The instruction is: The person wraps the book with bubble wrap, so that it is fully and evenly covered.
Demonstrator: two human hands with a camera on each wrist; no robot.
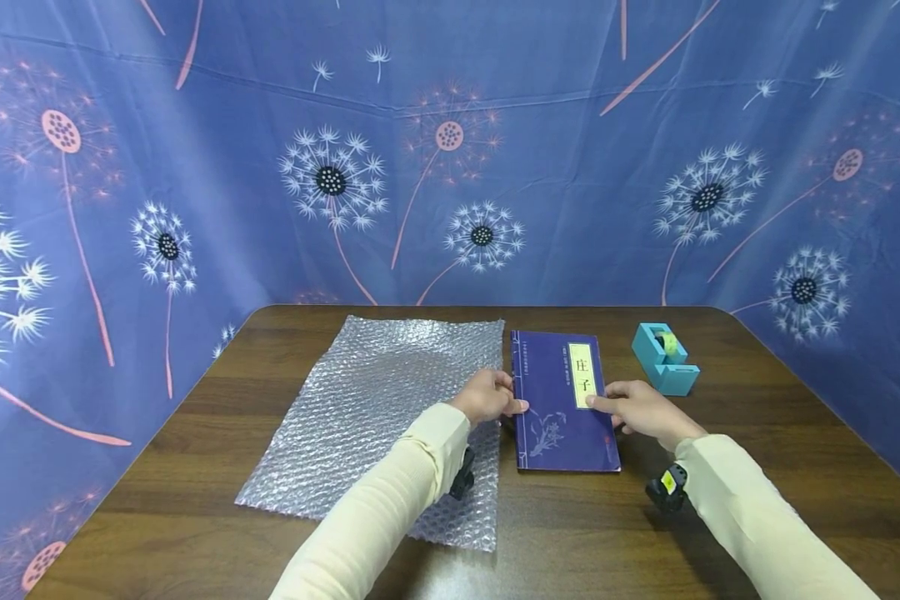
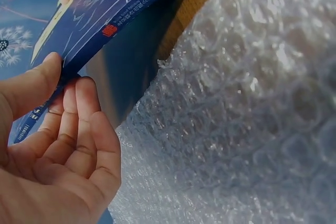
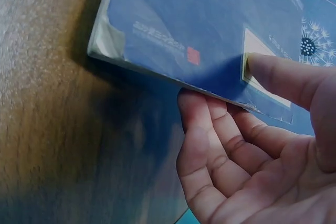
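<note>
A dark blue paperback book point(image 1: 551, 387) with a pale yellow title label is held between both hands, cover up. On its spine side, my left hand point(image 1: 487, 395) pinches the edge, thumb on the cover and fingers beneath. My right hand point(image 1: 641, 410) grips the opposite edge the same way, its thumb lying on the label. In the left wrist view the book's spine point(image 2: 113, 27) shows raised over the table. From the right wrist, a worn, curled cover corner point(image 3: 109, 40) is visible. A sheet of bubble wrap point(image 1: 375, 417) lies flat just left of the book.
A turquoise tape dispenser point(image 1: 663, 362) with a yellow-green roll stands right of the book, beyond my right hand. The wooden table point(image 1: 780, 467) runs back to a blue dandelion-print cloth point(image 1: 555, 167) hanging behind it.
</note>
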